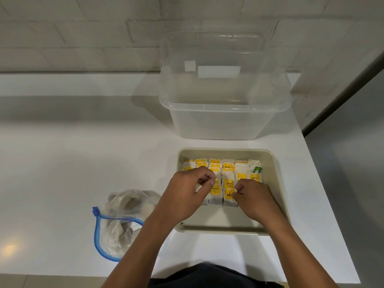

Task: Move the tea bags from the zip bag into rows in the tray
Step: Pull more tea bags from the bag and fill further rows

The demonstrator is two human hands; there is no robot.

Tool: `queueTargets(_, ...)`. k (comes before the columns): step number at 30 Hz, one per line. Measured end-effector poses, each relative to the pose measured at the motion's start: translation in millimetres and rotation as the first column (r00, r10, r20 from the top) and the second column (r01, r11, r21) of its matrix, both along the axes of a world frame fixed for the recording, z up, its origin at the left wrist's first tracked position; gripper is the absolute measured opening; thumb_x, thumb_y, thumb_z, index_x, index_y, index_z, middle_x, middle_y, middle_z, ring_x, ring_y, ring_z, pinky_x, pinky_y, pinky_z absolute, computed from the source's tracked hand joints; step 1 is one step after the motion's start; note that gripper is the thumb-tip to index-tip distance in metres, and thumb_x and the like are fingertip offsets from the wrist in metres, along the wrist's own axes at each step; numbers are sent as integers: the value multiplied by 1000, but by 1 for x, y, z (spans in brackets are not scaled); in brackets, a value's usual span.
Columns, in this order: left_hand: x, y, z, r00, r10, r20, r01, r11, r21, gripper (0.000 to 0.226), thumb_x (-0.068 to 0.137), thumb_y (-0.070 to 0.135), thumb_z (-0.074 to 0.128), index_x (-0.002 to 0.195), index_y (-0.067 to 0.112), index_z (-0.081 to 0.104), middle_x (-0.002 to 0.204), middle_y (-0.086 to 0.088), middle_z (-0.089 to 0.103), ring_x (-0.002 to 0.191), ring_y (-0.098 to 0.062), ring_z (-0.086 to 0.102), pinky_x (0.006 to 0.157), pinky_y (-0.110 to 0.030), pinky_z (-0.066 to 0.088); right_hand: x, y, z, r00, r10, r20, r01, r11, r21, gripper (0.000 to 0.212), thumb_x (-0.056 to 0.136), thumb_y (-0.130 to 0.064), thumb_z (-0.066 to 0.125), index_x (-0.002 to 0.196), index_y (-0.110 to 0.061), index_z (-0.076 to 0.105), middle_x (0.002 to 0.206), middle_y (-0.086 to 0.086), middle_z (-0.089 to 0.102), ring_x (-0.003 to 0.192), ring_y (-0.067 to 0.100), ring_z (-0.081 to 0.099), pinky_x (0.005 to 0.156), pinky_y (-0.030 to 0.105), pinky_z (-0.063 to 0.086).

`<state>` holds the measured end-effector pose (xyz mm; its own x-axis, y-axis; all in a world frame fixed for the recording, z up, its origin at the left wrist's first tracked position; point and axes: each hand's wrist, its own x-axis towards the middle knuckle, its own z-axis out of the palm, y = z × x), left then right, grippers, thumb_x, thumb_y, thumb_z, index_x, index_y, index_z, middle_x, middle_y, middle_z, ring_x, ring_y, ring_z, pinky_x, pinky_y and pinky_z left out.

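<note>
A beige tray (279, 183) lies on the white counter, holding several rows of yellow-labelled tea bags (228, 169) that stand upright. Both hands reach into it over the nearest row. My left hand (187, 194) pinches the top of a tea bag (215, 194) at the left of that row. My right hand (255, 199) pinches the corner of the neighbouring tea bag (228, 194). The clear zip bag (122, 221) with a blue seal lies open left of the tray, with several tea bags still inside.
A large clear plastic box (224, 113) stands behind the tray, its lid propped against the wall. The counter's right edge (324, 183) runs close to the tray. The front strip of the tray floor is bare.
</note>
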<state>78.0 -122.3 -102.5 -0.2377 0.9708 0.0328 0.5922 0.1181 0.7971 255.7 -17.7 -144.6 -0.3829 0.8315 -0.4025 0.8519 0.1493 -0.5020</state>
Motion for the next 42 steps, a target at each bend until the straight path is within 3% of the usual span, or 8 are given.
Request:
queueTargets(11, 0, 0, -1, 1000, -5, -5, 5, 1000, -30, 8, 96, 24, 65, 99, 27, 71, 82, 19, 71, 83, 4, 65, 68, -4, 38, -4, 4, -2, 998, -56, -12, 56, 998, 18, 8, 88, -20, 67, 81, -16, 65, 76, 1, 69, 81, 25, 62, 74, 33, 52)
queueTargets(20, 1, 1, 0, 1000, 0, -10, -1, 999, -40, 8, 96, 23, 65, 99, 27, 71, 81, 21, 70, 83, 7, 65, 68, -3, 38, -5, 1, 4, 992, -118, -35, 121, 990, 74, 7, 88, -23, 64, 91, -24, 57, 79, 2, 69, 80, 26, 65, 72, 34, 54)
queueTargets(26, 2, 1, 1, 1000, -5, -14, 4, 1000, -26, 8, 96, 23, 65, 98, 28, 71, 82, 22, 69, 84, 5, 65, 67, -3, 38, -6, -7, 25, 997, -61, -49, 65, 993, 96, 7, 90, -33, 60, 86, -28, 58, 65, -6, 67, 70, 16, 64, 70, 34, 54)
queueTargets(30, 2, 0, 4, 1000, -7, -24, 7, 1000, -3, 10, 95, 21, 64, 98, 28, 71, 84, 20, 70, 85, 3, 66, 67, -4, 38, -12, -15, 49, 997, -8, -72, 14, 996, 84, 8, 93, -37, 57, 90, -29, 61, 72, -9, 69, 76, 15, 63, 70, 31, 51)
queueTargets(34, -1, -6, 14, 999, 9, -36, -8, 999, 36, 11, 94, 19, 64, 97, 27, 71, 86, 18, 71, 86, 2, 66, 71, -6, 42, -19, -27, 74, 989, 50, -141, -39, 996, 78, 11, 94, -40, 57, 91, -30, 61, 77, -13, 70, 73, 9, 61, 64, 26, 44)
queueTargets(38, -9, -25, 25, 998, 51, -37, -49, 997, 62, 11, 94, 17, 65, 98, 26, 71, 87, 17, 72, 86, 2, 67, 75, -13, 48, -34, -45, 87, 946, 113, -304, -96, 993, 70, 7, 92, -33, 61, 87, -30, 64, 75, -10, 69, 62, 4, 56, 58, 17, 38)
queueTargets(42, -21, -56, 37, 989, 135, -62, -130, 988, 82, 12, 92, 11, 67, 96, 21, 73, 83, 18, 71, 72, 10, 61, 68, -1, 36, -55, -68, 91, 896, 149, -419, -156, 988, 17, 6, 92, -29, 63, 86, -30, 65, 77, -10, 68, 59, 6, 58, 63, 23, 48)
